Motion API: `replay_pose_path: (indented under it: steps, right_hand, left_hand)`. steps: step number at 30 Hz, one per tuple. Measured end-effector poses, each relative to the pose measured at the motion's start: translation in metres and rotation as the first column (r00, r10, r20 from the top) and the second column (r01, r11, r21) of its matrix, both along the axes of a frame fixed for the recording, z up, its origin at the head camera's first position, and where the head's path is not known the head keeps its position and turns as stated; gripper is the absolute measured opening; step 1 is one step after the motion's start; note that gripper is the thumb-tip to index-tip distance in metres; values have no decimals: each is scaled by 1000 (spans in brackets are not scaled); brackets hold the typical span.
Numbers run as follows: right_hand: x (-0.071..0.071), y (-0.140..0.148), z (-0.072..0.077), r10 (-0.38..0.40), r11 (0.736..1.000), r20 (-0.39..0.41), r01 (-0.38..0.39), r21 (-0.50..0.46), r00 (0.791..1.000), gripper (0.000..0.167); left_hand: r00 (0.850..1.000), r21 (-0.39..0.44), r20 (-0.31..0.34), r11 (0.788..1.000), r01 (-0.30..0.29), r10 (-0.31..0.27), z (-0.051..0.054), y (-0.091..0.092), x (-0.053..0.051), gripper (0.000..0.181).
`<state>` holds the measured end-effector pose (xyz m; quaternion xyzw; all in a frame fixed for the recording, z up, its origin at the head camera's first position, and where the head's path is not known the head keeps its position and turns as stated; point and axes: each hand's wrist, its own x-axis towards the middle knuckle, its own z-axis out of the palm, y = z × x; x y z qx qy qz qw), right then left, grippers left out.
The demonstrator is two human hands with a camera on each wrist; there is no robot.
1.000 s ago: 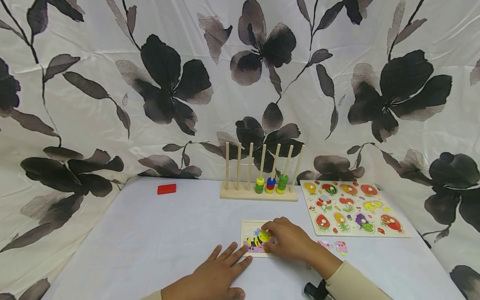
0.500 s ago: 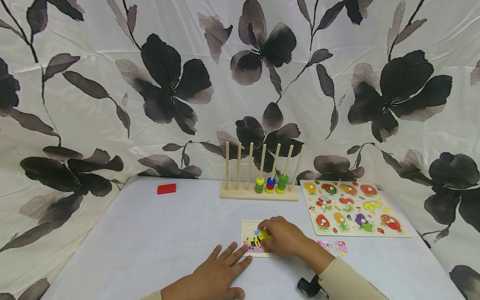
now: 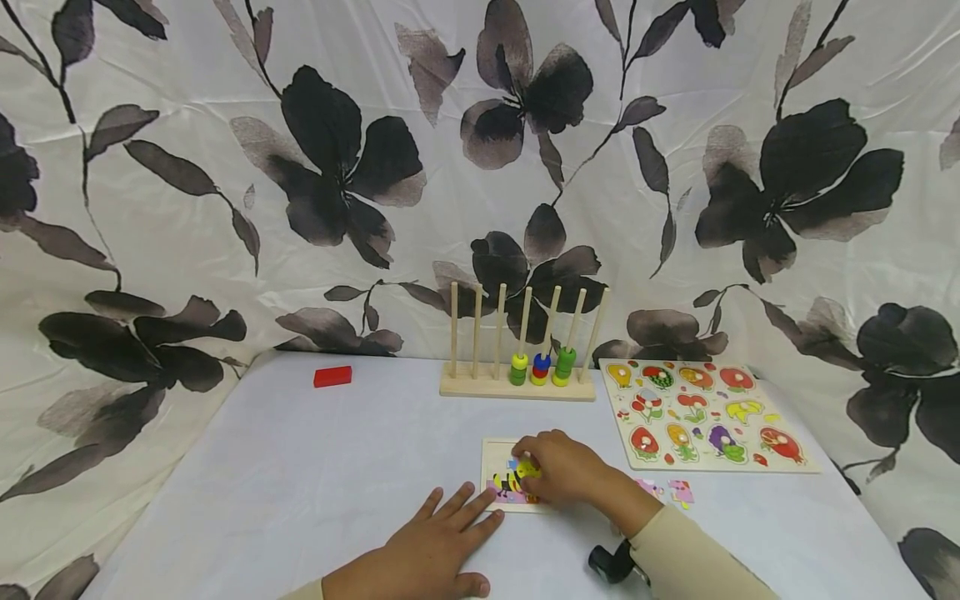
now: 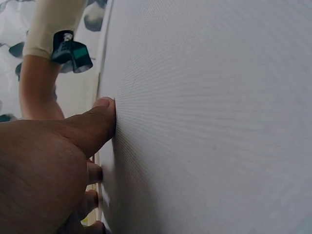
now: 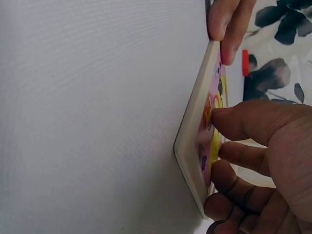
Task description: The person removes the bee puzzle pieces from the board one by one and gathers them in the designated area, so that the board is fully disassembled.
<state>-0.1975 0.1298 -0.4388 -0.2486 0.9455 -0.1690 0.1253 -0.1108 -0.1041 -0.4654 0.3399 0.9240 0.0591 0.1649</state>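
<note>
A small wooden jigsaw puzzle [image 3: 492, 451] with a yellow-and-black bee picture lies on the white table. My left hand [image 3: 435, 546] rests flat with spread fingers, its fingertips at the puzzle's lower left corner. Over the puzzle's right side, my right hand [image 3: 573, 477] bends its thumb and fingers onto a yellow puzzle piece [image 5: 215, 146], pinching it in the tray. The hand hides much of that piece in the head view. Loose pink puzzle pieces [image 3: 681, 493] lie right of the puzzle, partly behind the right forearm.
A wooden peg stand [image 3: 517, 389] with coloured rings stands at the back. Right of it lies a fruit puzzle board [image 3: 712, 417]. A red block [image 3: 332, 377] sits at the back left. A black wrist camera [image 3: 611, 565] hangs under the right sleeve.
My right hand has shifted slightly left over the puzzle, and its forearm and wrist camera moved left too. The left hand has stayed in place.
</note>
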Motion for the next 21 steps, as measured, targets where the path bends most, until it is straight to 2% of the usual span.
replay_pose_path:
  steps: [8, 21]
  right_hand:
    - [-4, -2, -2, 3, 1000, -1, -3, 1, 1000, 37]
    - [-1, -3, -6, -35, 999, -42, 35, 2, 999, 38]
  left_hand:
    - [1000, -18, -2, 1000, -5, 5, -1, 0, 0, 84]
    - [1000, -20, -7, 1000, -10, 10, 0, 1, 0, 84]
